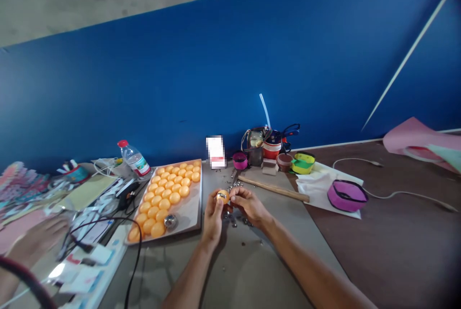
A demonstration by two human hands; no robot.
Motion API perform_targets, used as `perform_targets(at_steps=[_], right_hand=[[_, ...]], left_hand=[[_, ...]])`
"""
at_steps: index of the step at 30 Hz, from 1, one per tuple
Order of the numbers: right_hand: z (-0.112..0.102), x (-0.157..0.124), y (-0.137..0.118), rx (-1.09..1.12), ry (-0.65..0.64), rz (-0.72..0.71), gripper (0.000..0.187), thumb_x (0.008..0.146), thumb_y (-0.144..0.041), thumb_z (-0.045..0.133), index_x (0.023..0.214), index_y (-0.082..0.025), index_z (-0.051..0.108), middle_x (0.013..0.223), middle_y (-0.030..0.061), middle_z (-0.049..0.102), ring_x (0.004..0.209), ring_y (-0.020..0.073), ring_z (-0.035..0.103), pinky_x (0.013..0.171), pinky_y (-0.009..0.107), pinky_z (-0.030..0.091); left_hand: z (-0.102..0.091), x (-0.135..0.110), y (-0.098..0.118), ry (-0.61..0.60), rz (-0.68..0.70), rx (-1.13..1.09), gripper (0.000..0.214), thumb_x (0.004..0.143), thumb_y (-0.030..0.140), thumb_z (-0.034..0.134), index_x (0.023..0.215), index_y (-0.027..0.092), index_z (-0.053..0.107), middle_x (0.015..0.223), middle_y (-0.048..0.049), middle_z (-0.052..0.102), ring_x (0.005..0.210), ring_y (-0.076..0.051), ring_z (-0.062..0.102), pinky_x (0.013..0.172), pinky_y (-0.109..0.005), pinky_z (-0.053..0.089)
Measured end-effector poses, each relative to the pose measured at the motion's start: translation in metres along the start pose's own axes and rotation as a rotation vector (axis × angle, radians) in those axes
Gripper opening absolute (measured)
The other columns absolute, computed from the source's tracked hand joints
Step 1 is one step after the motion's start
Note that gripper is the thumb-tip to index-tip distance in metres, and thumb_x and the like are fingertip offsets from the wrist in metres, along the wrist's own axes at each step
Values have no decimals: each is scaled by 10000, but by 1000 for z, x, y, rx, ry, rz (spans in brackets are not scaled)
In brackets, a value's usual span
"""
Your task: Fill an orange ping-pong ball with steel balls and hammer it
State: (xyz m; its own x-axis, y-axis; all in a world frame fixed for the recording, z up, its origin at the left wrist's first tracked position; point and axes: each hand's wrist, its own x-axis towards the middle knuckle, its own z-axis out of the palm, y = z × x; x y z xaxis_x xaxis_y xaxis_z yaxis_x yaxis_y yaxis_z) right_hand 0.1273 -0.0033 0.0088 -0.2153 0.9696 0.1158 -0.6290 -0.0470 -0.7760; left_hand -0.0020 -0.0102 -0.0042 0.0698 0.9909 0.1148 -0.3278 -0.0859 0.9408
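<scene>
In the head view, the left hand (213, 218) grips an orange ball (223, 196) between its fingers, above the grey surface (230, 256). The right hand's (252, 207) fingers bend in at the ball's right side; whether they grip anything, I cannot tell. Left of both hands, a tray (190, 206) carries more balls (164, 194) and a silver one (170, 222).

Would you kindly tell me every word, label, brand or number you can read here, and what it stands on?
No text can be read.
Label on the plastic bottle: too small and blurred.
White item before the blue partition: pixelated, unreadable.
Orange ball in the left hand: no legible lettering.
</scene>
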Motion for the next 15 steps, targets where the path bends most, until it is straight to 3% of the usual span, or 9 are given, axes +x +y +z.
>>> perform_targets(at_steps=[15], right_hand=[[-2, 2, 5, -13, 25, 41, 264, 606, -325, 764, 682, -178, 559, 595, -32, 609, 467, 106, 540, 508, 243, 394]], left_hand=[[2, 0, 0, 10, 26, 46, 354, 774, 442, 595, 1028, 199, 548, 856, -7, 615, 612, -98, 550, 613, -243, 472]])
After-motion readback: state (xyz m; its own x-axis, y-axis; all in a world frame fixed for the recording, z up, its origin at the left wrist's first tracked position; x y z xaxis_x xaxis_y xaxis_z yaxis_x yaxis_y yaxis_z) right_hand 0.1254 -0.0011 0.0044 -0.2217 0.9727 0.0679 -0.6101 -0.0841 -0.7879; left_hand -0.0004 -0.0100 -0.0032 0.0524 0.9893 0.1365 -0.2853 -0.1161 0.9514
